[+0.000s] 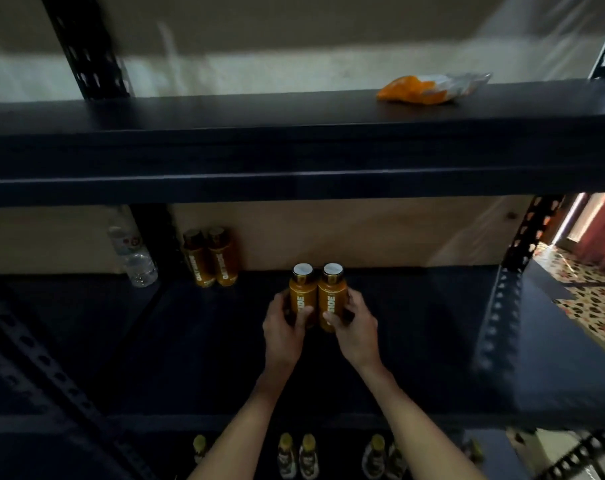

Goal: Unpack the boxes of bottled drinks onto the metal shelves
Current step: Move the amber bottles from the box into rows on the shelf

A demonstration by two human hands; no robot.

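Note:
Two orange bottles with white caps stand side by side over the dark middle shelf (204, 348). My left hand (283, 332) grips the left bottle (301, 293) around its lower body. My right hand (354, 332) grips the right bottle (331, 294) the same way. Whether the bottles touch the shelf is hidden by my hands. Two more orange bottles (209, 258) stand at the back left of this shelf against the wall.
A clear water bottle (134, 258) stands left of the back pair, beyond a black upright. An orange snack bag (429, 89) lies on the upper shelf (225, 147). Several bottles (297, 455) stand on the shelf below. Patterned floor tiles (592, 299) show at the right.

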